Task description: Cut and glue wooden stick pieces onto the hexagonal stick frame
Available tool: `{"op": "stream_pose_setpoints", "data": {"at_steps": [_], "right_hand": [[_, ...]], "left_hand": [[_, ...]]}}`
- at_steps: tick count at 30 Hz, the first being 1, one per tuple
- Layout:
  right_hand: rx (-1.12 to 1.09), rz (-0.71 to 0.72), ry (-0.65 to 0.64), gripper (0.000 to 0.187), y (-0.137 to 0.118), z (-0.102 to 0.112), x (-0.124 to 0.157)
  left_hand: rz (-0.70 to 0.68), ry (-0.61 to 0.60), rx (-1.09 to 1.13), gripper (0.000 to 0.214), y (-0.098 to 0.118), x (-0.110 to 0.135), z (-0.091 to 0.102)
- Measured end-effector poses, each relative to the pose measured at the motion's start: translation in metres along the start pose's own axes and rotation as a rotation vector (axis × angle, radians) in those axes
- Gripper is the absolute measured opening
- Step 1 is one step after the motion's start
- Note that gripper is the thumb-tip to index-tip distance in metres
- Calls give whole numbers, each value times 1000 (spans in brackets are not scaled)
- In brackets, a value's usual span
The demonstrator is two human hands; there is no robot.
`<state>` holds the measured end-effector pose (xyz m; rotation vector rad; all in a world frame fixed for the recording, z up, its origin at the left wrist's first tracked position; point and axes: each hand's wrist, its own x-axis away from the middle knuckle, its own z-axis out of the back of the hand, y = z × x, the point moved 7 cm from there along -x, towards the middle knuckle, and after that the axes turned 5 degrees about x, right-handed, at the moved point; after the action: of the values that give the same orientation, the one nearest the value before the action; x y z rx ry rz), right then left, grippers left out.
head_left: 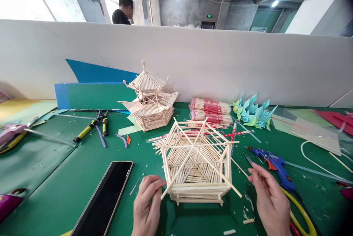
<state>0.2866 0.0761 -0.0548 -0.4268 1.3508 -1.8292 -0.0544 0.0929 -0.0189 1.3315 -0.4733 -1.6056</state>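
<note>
A hexagonal frame of wooden sticks (pixel 197 162) stands on the green table (pixel 68 177) in front of me. My left hand (pixel 147 206) touches its near left corner, fingers curled against a stick end. My right hand (pixel 270 201) hovers to the right of the frame, fingers pinched on a thin stick that runs up-left toward it. A finished two-tier stick pagoda (pixel 149 99) stands behind, by the white partition.
A black phone (pixel 106 197) lies at near left. A blue glue gun (pixel 274 166) and yellow-handled scissors (pixel 302 215) lie at right. Wrapped chopstick bundles (pixel 211 111), paper cranes (pixel 252 112), yellow-handled cutters (pixel 92 125). A person stands beyond the partition (pixel 122 9).
</note>
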Motion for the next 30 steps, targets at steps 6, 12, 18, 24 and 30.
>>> {"op": "stream_pose_setpoints", "data": {"at_steps": [6,12,18,24,30], "right_hand": [[3,8,33,48,-13,7,-1],[-39,19,92,49,-27,20,-5],[-173,-61,146,44,-30,28,-16],[-174,28,-40,32,-48,19,-27],[-97,169,-312,20,-85,0,-23]], "left_hand": [[19,67,8,18,-4,1,6],[82,137,4,22,-6,2,14],[51,208,33,9,19,-27,33],[-67,-336,-8,12,63,-71,2],[-50,-699,-72,19,70,-84,-36]]}}
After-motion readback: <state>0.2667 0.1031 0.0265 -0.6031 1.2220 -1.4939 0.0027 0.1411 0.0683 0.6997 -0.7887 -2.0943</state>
